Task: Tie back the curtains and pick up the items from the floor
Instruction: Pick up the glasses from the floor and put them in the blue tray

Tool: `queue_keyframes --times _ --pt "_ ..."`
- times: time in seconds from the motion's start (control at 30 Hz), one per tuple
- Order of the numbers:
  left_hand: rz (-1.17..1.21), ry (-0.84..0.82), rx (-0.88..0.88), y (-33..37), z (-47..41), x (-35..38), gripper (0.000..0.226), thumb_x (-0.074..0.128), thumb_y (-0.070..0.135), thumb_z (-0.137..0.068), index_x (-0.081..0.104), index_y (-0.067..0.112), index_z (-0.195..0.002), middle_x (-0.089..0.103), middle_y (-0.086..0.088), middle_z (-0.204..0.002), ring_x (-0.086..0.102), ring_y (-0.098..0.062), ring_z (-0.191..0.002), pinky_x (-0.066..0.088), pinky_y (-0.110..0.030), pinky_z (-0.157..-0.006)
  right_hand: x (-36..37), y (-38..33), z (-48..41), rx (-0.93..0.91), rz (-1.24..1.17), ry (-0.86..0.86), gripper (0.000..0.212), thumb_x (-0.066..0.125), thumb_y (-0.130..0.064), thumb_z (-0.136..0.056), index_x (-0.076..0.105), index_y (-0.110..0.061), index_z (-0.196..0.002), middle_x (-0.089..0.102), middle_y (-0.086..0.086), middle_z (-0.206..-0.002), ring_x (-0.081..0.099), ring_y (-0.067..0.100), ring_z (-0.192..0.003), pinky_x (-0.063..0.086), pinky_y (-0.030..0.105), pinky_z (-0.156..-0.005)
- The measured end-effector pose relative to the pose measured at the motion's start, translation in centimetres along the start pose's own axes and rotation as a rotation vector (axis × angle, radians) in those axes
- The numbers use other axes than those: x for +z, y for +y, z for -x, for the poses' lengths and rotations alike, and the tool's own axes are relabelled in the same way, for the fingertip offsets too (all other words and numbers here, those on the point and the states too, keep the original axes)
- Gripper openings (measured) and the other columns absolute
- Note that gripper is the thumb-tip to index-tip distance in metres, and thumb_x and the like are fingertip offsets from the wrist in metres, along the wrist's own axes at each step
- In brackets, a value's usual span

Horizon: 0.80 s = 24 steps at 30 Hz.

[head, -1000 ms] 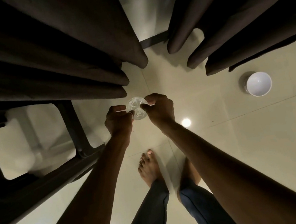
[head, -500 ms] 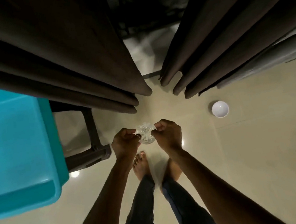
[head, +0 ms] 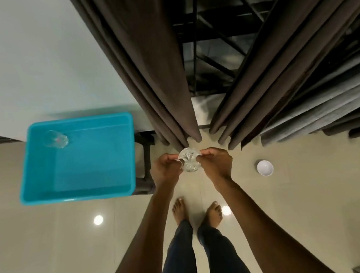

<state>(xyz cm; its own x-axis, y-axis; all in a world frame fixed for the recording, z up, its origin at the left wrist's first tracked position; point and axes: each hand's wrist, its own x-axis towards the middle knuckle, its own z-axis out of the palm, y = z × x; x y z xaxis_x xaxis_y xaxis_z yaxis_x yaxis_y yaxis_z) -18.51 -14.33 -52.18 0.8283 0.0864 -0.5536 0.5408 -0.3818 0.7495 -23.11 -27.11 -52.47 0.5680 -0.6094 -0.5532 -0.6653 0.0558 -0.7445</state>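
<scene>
Both hands, left (head: pixel 164 170) and right (head: pixel 216 163), pinch one clear glass (head: pixel 189 162) between them, each grip holding its rim, near the curtains (head: pixel 154 71) and beside a teal tub (head: pixel 79 158).

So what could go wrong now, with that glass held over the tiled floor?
The cut glass is only pinched between the left hand and right hand, above hard floor tiles and bare feet; a slip could shatter it there. Dropped carelessly into the teal bin, it might crack the tumbler lying inside. The white bowl on the floor could get kicked.
</scene>
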Motion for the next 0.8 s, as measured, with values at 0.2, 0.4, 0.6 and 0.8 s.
queue_keyframes --times 0.2,0.4,0.6,0.8 --pt "0.070 0.059 -0.049 2.0 3.6 -4.8 0.012 0.077 0.007 -0.081 0.076 0.017 -0.086 0.075 -0.001 -0.081 0.073 -0.019 -0.081 0.060 -0.022 -0.062 0.5 -2.3 4.6 -0.088 -0.062 -0.068 0.025 0.077 -0.024 -0.061 0.081 -0.020 -0.085 0.077 -0.007 -0.076 0.074 0.017 -0.074 0.063 0.046 -0.077" --pt "0.012 0.166 -0.032 2.3 4.1 -9.6 0.010 0.077 0.016 -0.079 0.077 0.023 -0.084 0.074 0.006 -0.078 0.070 -0.014 -0.074 0.061 -0.028 -0.069 3.9 -4.6 7.9 -0.096 -0.021 -0.142 0.019 0.077 -0.012 -0.074 0.080 -0.017 -0.091 0.077 -0.003 -0.081 0.074 0.017 -0.077 0.063 0.043 -0.079" --pt "-0.048 0.220 -0.019 0.7 0.8 -14.9 0.009 0.079 0.024 -0.080 0.077 0.022 -0.089 0.076 0.005 -0.085 0.071 -0.019 -0.083 0.060 -0.043 -0.086 9.8 -6.6 9.3 -0.087 0.052 -0.183 0.018 0.076 -0.012 -0.084 0.078 -0.016 -0.101 0.077 -0.001 -0.093 0.073 0.017 -0.086 0.062 0.040 -0.085" --pt "-0.076 0.181 0.020 -0.6 -5.0 -20.0 0.020 0.074 0.019 -0.085 0.075 0.015 -0.105 0.074 -0.001 -0.098 0.069 -0.024 -0.095 0.055 -0.040 -0.091 17.5 -9.2 9.5 -0.145 0.208 -0.167 0.020 0.071 -0.019 -0.092 0.074 -0.015 -0.112 0.072 -0.003 -0.101 0.067 0.013 -0.092 0.052 0.020 -0.078"
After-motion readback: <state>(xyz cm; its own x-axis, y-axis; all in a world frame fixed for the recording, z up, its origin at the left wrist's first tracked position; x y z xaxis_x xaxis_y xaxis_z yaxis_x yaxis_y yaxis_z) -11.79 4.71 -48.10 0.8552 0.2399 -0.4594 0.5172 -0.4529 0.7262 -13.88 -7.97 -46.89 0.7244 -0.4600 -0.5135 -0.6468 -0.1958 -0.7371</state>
